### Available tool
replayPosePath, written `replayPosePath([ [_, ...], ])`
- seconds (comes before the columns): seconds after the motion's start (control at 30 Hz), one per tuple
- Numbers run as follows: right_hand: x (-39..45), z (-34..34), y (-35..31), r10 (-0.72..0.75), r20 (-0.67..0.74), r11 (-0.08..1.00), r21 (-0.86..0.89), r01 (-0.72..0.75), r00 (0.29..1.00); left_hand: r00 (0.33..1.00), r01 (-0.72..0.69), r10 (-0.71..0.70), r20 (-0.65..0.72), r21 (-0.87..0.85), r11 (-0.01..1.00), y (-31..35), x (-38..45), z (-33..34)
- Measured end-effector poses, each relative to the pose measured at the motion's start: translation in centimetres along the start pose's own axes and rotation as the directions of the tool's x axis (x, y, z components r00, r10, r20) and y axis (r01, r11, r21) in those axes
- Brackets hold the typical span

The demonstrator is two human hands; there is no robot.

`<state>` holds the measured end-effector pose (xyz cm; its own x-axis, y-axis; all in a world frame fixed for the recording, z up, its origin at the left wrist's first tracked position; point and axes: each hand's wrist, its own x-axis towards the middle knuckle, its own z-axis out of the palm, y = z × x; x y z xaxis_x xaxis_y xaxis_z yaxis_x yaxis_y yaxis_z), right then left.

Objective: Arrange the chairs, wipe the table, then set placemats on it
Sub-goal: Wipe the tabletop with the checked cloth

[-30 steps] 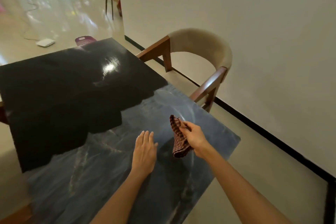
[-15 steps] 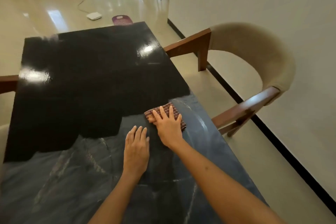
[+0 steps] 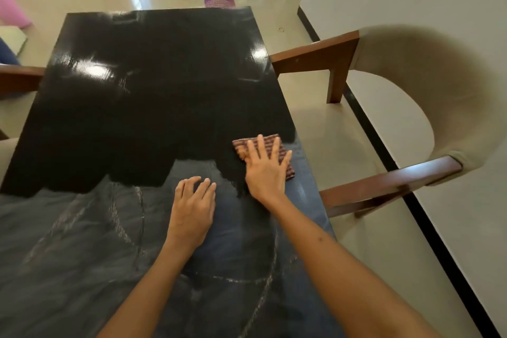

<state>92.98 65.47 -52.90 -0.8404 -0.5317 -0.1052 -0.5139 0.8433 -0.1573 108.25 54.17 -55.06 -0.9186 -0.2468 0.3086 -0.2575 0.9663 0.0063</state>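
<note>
Head view: wiping step in hand. Right hand (image 3: 267, 170) flat, fingers spread, pressing checked cloth (image 3: 270, 145) onto tabletop (image 3: 153, 85) near chair (image 3: 428, 96) side edge. Left hand (image 3: 192, 206) open, braced beside cloth. Next: sweep cloth across unwiped far surface.

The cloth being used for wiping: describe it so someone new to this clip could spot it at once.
Start at the dark glossy table and follow its right edge toward the beige-backed chair. The cloth lies flat there under the spread right hand. It is the only thing on the tabletop besides the hands, small, folded, with reddish-brown stripes.
</note>
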Motion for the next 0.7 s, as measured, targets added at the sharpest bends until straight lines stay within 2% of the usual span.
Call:
replayPosePath([
  [0.1,1.0,-1.0,3.6,0.166,-0.024,0.985,0.051,-0.165,0.986,1.0,0.02,-0.02,0.004,-0.026,0.999,0.1,-0.3,0.0],
  [0.2,0.7,-1.2,5.9,0.321,-0.014,0.936,0.156,-0.315,0.947,0.994,0.103,-0.104,-0.011,-0.095,0.99,0.6,-0.6,-0.5],
  [0.33,0.5,-1.1,4.8,0.362,-0.006,0.919,0.167,-0.356,0.932,0.983,0.178,-0.184,-0.027,-0.148,0.973,0.7,-1.8,-1.3],
  [0.43,-0.7,-0.5,2.7,0.296,-0.067,0.952,0.105,-0.288,0.953,0.975,0.215,-0.222,-0.028,-0.154,0.964,-0.1,-3.0,-1.6],
  [0.5,-2.4,0.1,0.7,0.185,-0.085,0.982,0.064,-0.18,0.979,0.97,0.234,-0.24,-0.028,-0.143,0.962,-0.6,-3.8,-1.6],
  [0.63,-7.1,1.4,-4.9,-0.023,-0.055,0.996,0.09,0.028,0.998,0.975,0.216,-0.22,-0.016,-0.126,0.968,-0.9,-4.7,-1.5],
  [0.7,-9.0,2.0,-5.5,-0.099,-0.039,0.99,0.096,0.102,0.994,0.978,0.208,-0.21,-0.002,-0.117,0.971,-0.9,-4.9,-1.4],
])
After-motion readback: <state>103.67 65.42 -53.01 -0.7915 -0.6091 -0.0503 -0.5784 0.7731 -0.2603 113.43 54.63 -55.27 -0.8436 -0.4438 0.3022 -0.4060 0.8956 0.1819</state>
